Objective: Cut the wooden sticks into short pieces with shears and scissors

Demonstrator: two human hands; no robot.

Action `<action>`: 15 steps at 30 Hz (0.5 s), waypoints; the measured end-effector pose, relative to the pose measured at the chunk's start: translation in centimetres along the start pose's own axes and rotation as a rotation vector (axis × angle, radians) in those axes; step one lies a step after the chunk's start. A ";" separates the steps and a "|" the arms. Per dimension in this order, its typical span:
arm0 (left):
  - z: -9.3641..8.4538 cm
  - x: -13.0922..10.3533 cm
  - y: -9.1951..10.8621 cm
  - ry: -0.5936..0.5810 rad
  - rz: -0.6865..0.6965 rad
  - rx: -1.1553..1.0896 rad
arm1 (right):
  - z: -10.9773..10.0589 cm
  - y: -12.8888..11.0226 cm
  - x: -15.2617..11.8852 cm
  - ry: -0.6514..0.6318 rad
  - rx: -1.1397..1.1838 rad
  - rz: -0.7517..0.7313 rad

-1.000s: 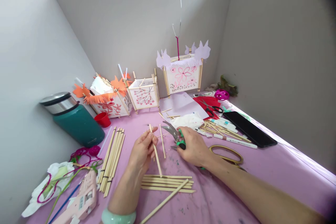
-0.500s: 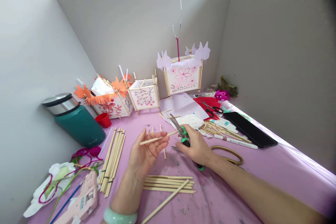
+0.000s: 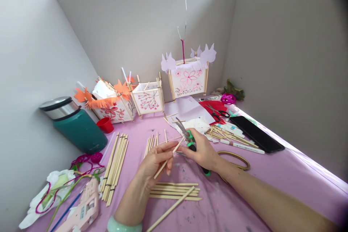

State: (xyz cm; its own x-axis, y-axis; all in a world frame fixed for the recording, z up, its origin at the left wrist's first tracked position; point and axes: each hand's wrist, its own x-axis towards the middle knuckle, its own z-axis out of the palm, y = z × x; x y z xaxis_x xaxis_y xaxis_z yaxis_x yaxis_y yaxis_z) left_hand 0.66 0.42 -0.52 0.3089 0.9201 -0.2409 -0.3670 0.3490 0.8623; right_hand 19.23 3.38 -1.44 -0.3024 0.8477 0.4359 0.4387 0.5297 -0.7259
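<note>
My left hand is closed around a short wooden stick, which slants up toward the right. In my right hand are green-handled pruning shears, their blades apart and pointing up and away. The stick's upper end is near the blades; whether it touches them I cannot tell. Below my hands lies a row of cut sticks, with one longer stick slanting across them. Beyond my left hand, several more short sticks are partly hidden by my fingers.
Left are bundled sticks, a pink glue gun, a teal bottle and a red cup. Paper-sided lanterns stand at the back. A black phone, black-handled scissors and gold-handled scissors lie right.
The stick in my left hand has swung from nearly level to a steep slant, and my fingers have closed on it. My right hand still holds the shears in nearly the same place.
</note>
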 end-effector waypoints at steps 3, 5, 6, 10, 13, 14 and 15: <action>0.2 -0.1 0.3 0.049 0.085 -0.075 | -0.2 0.2 0.2 0.073 -0.083 0.052; 0.3 -0.1 0.5 0.047 0.117 -0.108 | -0.2 0.5 0.2 0.084 -0.180 0.072; 0.3 -0.2 0.6 0.040 0.119 -0.119 | -0.2 0.6 0.2 0.072 -0.225 0.077; 0.3 -0.3 0.7 0.030 0.099 -0.143 | 0.3 1.1 0.0 0.013 -0.322 0.092; 0.2 -0.3 0.6 0.035 0.103 -0.139 | 0.7 1.4 -0.2 -0.008 -0.370 0.103; 0.2 -0.3 0.5 0.039 0.107 -0.134 | 0.8 1.5 -0.2 -0.012 -0.384 0.104; 0.1 -0.2 0.4 0.045 0.112 -0.128 | 0.9 1.5 -0.2 -0.015 -0.398 0.105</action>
State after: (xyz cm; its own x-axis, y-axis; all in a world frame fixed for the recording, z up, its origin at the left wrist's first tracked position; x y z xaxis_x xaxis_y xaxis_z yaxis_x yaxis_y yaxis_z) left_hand 0.55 0.33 -0.01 0.2217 0.9605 -0.1684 -0.5062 0.2609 0.8220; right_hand 19.17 3.96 -3.10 -0.2495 0.8989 0.3601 0.7603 0.4121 -0.5021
